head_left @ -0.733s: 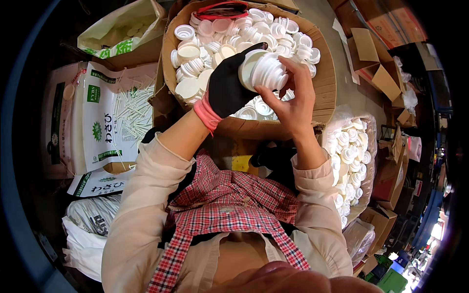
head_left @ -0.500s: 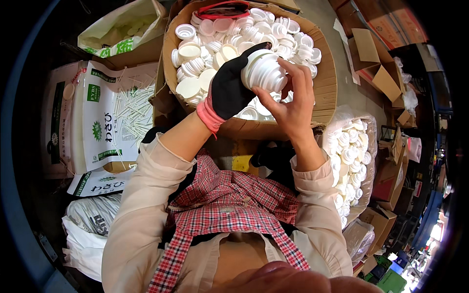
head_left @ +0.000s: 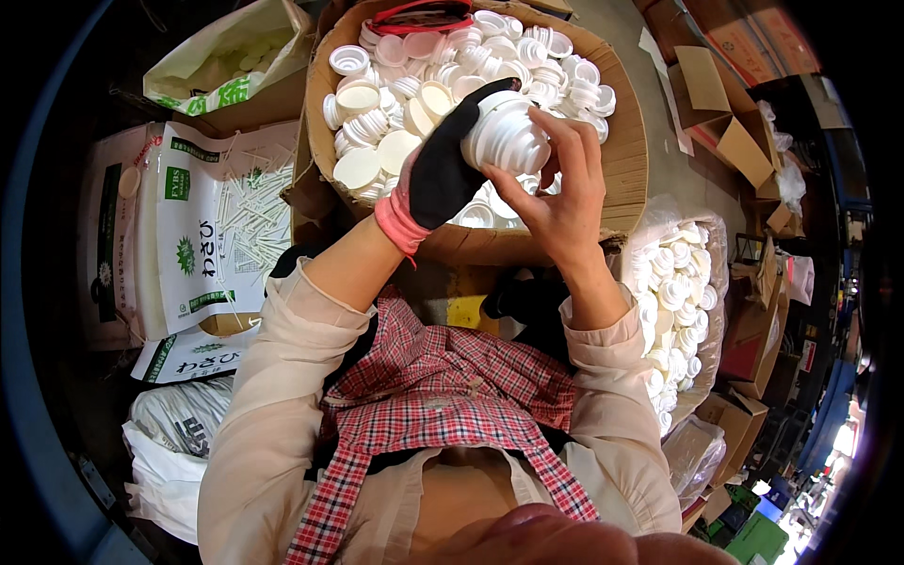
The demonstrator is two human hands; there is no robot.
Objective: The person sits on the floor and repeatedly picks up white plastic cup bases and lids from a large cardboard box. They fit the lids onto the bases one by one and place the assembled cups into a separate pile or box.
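Fingers (head_left: pixel 571 149) half curled, the bare right hand (head_left: pixel 570 209) grips a ridged white piece (head_left: pixel 509 141), upper centre; the gloved left hand (head_left: pixel 446 171) cups it.

Space between forearms (head_left: pixel 353 262) lay open. White cap heap (head_left: pixel 363 165) crowded room under left hand (head_left: pixel 447 169); box wall (head_left: pixel 627 169) separated right hand (head_left: pixel 567 188) from bagged white pieces (head_left: pixel 672 294); red pouch (head_left: pixel 424 19) lay along far rim.

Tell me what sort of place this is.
Probably a workshop or factory floor: a large cardboard box heaped with white round plastic pieces, a plastic-lined container of more white pieces at right, and thin white sticks piled at left.
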